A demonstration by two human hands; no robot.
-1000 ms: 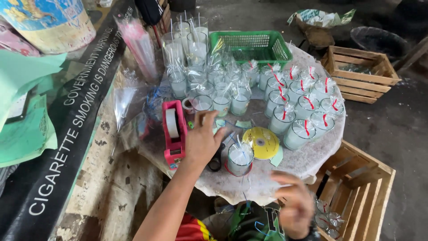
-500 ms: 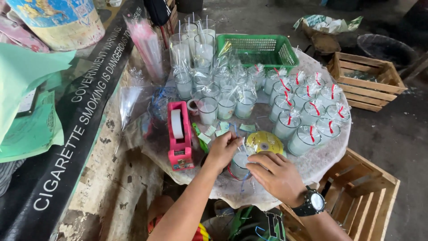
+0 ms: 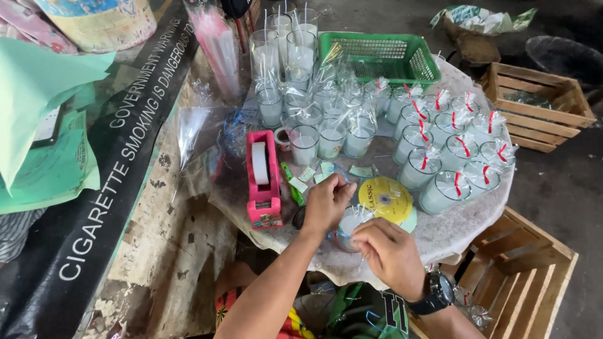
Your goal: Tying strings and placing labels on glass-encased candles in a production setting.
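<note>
From the head camera, your left hand [image 3: 326, 204] and right hand [image 3: 388, 254] meet over a small glass candle [image 3: 347, 227] wrapped in clear, crinkly cellophane, near the front edge of the round table [image 3: 452, 235]. Both hands close on the wrap: left fingers pinch its gathered top, right fingers press its side. The glass itself is mostly hidden beneath them.

Just right of the candle lies a flat yellow disc [image 3: 385, 198], smooth and glossy. To the left stands a pink plastic tape dispenser [image 3: 264, 180], blocky, with a white roll in it. Small pale green paper slips [image 3: 308, 176] lie scattered between dispenser and disc.

Behind, bare glasses of white wax [image 3: 304, 144] crowd the middle, and wrapped ones tied with red ribbon [image 3: 461, 147] fill the right side. A green mesh basket [image 3: 377, 56] sits at the far edge.

The table cloth is speckled and worn, and open room on it is narrow: only a strip near your hands. Slatted wooden crates [image 3: 527, 276] stand close by the table's right rim.
</note>
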